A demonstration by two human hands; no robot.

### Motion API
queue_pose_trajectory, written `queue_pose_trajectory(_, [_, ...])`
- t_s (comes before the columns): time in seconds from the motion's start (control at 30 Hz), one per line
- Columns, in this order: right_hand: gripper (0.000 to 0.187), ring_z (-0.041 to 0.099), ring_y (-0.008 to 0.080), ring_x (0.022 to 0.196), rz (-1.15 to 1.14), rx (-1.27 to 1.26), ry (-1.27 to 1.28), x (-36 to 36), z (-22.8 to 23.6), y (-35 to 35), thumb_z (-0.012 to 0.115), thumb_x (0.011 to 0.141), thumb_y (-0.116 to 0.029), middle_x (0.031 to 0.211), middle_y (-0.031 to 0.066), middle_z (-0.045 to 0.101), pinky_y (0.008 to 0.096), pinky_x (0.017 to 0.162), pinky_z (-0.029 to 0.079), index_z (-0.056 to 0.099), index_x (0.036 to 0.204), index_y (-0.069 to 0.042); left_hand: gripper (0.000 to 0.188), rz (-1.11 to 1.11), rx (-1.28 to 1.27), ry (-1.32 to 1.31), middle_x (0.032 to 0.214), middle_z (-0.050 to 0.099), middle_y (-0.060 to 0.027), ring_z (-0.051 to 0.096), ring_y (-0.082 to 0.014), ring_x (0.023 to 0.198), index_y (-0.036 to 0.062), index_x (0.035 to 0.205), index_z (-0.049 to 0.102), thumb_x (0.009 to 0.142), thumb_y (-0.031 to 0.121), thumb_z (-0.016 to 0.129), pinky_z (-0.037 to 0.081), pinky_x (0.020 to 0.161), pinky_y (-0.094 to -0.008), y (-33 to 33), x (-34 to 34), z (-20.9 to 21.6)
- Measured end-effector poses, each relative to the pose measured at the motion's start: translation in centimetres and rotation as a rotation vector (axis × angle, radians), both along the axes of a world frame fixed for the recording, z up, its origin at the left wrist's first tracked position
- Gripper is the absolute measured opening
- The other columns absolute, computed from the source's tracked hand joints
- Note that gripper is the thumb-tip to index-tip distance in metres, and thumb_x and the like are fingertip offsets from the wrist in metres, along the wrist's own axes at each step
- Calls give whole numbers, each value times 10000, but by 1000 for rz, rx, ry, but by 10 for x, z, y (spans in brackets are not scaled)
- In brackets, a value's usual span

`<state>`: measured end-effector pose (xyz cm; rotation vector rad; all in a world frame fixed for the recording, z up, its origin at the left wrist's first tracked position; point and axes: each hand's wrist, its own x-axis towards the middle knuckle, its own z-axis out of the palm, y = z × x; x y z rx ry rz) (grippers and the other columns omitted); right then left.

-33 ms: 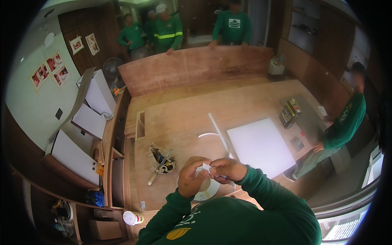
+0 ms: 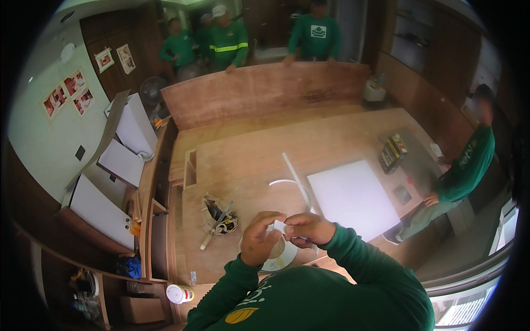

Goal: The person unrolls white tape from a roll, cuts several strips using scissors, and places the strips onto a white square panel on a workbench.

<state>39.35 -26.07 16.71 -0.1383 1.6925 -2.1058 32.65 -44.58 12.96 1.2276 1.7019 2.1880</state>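
My left hand (image 2: 258, 240) and my right hand (image 2: 310, 227) meet in front of my chest, fingers pinched on a small end of white strip (image 2: 279, 226). Just below them a white roll of edge banding (image 2: 287, 258) lies on the wooden tabletop (image 2: 243, 182), partly covered by my hands. A long curved length of white banding (image 2: 293, 172) stretches over the table beyond my right hand. To its right rests a flat white panel (image 2: 353, 193). Left of my hands sits a cloth bag of hand tools (image 2: 219, 216).
A black and yellow can (image 2: 392, 153) stands on the right of the table, near a person (image 2: 469, 165) in green. Several people hold a tall plywood sheet (image 2: 265, 88) at the far edge. Shelving (image 2: 160, 237) with white panels lines the left; a white tub (image 2: 179, 294) stands near it.
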Motion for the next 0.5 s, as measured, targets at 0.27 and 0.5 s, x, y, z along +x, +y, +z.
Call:
queue_pose_trajectory(0.27, [209, 380, 68, 510, 16, 79, -16, 3, 2, -14, 496, 979, -200, 601, -20, 437, 223, 473, 292, 601, 906, -35, 452, -562, 255, -666, 1452, 386, -225, 407, -327, 1308, -15, 1187, 616, 949, 337, 462, 325, 1078, -450, -8, 6, -10])
queue_pose_trajectory(0.5, [211, 371, 64, 511, 36, 101, -49, -7, 1, -6, 511, 979, -214, 582, -35, 410, 227, 463, 281, 609, 909, -40, 412, -571, 167, -689, 1451, 394, -216, 433, -330, 1291, -7, 1145, 639, 916, 312, 515, 336, 1071, -451, -9, -11, -12])
